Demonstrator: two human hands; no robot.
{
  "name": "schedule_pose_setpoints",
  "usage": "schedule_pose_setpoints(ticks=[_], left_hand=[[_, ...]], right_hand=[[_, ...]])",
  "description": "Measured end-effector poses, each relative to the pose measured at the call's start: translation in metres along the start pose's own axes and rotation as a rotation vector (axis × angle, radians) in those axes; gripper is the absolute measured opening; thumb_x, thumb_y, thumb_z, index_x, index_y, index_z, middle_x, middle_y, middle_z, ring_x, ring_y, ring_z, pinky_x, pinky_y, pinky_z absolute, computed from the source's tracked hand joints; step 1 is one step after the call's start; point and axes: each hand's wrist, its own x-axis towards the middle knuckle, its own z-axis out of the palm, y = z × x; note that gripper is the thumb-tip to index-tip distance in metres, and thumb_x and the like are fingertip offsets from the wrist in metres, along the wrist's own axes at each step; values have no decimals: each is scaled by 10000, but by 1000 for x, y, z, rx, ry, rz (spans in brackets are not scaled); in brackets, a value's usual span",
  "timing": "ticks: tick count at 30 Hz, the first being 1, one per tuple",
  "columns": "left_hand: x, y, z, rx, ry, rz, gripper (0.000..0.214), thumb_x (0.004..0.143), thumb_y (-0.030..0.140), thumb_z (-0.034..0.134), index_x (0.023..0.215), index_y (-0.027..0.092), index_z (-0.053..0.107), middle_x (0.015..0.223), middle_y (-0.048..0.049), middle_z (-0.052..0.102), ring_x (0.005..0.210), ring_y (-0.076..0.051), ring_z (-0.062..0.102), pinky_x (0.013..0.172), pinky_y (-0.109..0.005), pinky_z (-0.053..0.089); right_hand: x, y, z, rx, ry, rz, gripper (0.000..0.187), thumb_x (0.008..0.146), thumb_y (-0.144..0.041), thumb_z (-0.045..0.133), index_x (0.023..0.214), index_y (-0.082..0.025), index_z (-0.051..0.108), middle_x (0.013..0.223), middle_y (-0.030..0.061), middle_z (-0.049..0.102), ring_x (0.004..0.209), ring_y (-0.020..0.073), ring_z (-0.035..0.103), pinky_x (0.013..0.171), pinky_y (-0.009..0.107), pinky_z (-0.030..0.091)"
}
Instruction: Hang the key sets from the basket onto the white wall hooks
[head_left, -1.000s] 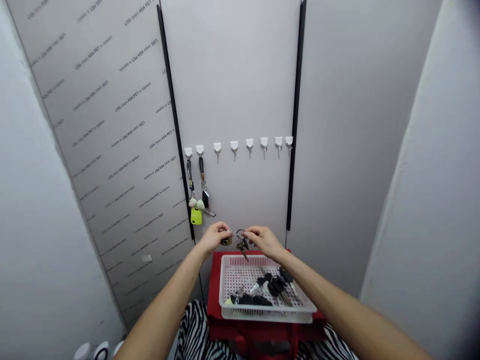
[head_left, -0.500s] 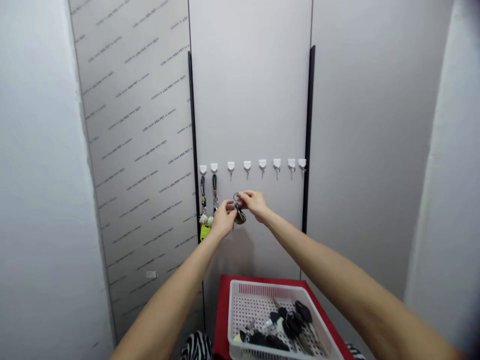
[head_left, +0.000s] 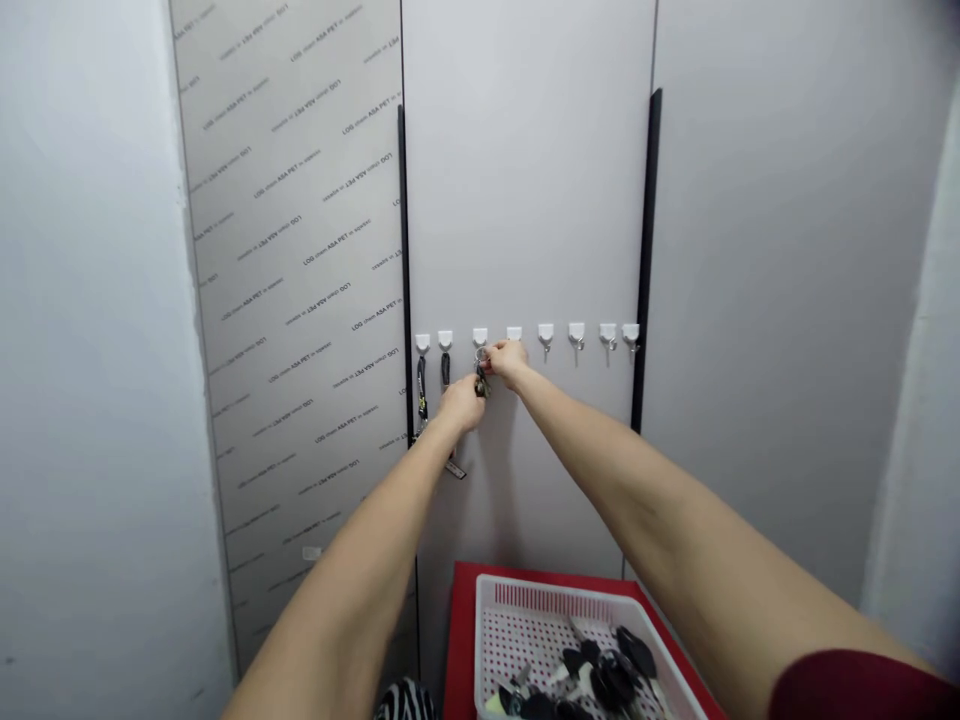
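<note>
A bunch of keys [head_left: 482, 384] on a metal ring is up at the third white hook [head_left: 480, 337] from the left. My right hand [head_left: 509, 361] pinches the ring close under that hook; whether the ring is over the hook's tip I cannot tell. Just below and to the left, my left hand [head_left: 460, 404] is closed on the keys, partly covering them. Beside it, a dark strap keychain [head_left: 422, 384] hangs from the first hook and another strap [head_left: 446, 368] from the second, its lower part hidden behind my left hand and forearm.
More white hooks [head_left: 577, 333] continue rightward on the pale panel [head_left: 525, 180], between long black handles [head_left: 648, 250]. Below, a white plastic basket [head_left: 562, 594] holding many keys [head_left: 615, 680] stands on a red surface [head_left: 462, 620]. White walls flank both sides.
Both hands have risen with the keys, from below the hooks up to the third hook. The view has shifted slightly, and a dark red sleeve has appeared at lower right.
</note>
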Motion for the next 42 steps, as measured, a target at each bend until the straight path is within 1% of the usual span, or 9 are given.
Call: schedule_pose_setpoints(ticks=[4, 8, 11, 14, 16, 22, 27, 33, 42], left_hand=[[-24, -17, 15, -103, -1, -43, 357, 582, 125, 459, 938, 129, 479, 917, -109, 525, 835, -192, 467, 741, -295, 325], [-81, -36, 51, -331, -129, -162, 375, 604, 138, 447, 976, 89, 442, 926, -115, 513, 771, -139, 480, 693, -241, 358], [-137, -44, 85, -382, -370, -204, 361, 592, 139, 459, 945, 70, 463, 884, -113, 529, 733, -130, 481, 670, -229, 362], [-184, -43, 115, -312, -619, -177, 390, 546, 193, 511, 927, 115, 489, 857, -83, 542, 702, -143, 478, 635, -240, 360], [-204, -41, 129, -236, -707, -115, 388, 508, 248, 544, 883, 149, 519, 819, -60, 551, 700, -157, 470, 620, -244, 349], [-213, -39, 144, -127, -727, -120, 273, 511, 299, 531, 744, 160, 558, 651, -18, 541, 577, -125, 433, 528, -209, 300], [-212, -47, 146, -271, -635, -269, 134, 587, 251, 448, 538, 140, 504, 504, 25, 458, 512, -87, 375, 484, -181, 260], [-210, -59, 153, -422, -568, -451, 153, 617, 245, 414, 498, 147, 418, 438, 53, 341, 447, -67, 303, 442, -175, 223], [-197, -52, 136, -697, -442, -456, 254, 617, 362, 430, 620, 119, 504, 582, 9, 489, 595, -93, 427, 586, -198, 318]], right_hand=[[-2, 14, -1, -69, 11, 0, 111, 634, -77, 434, 712, -101, 509, 544, 15, 497, 497, 82, 494, 530, 244, 422], [-39, 43, -29, -274, -3, -257, 232, 606, -132, 464, 830, -140, 523, 761, 36, 537, 675, 98, 494, 685, 265, 369], [-91, 83, -69, -443, -357, -330, 204, 588, -174, 474, 771, -143, 560, 737, 32, 559, 661, 104, 487, 661, 241, 362], [-147, 133, -115, -669, -905, -117, 208, 500, -216, 549, 697, -163, 591, 614, 9, 567, 544, 109, 481, 536, 217, 361], [-178, 163, -139, -844, -1011, -23, 275, 433, -210, 588, 706, -180, 597, 596, 9, 564, 527, 123, 479, 496, 216, 346], [-218, 206, -149, -898, -746, -129, 271, 536, -170, 492, 798, -163, 561, 777, 72, 562, 711, 174, 492, 630, 256, 337], [-218, 213, -133, -547, -638, 7, 239, 584, -203, 441, 801, -154, 531, 723, 24, 565, 663, 137, 488, 615, 230, 351], [-209, 225, -134, -360, -429, 152, 260, 556, -107, 355, 754, -135, 521, 756, 36, 559, 690, 127, 493, 649, 228, 365], [-203, 221, -137, -316, -415, 116, 258, 553, -104, 332, 703, -141, 539, 699, 21, 570, 684, 128, 505, 669, 247, 371]])
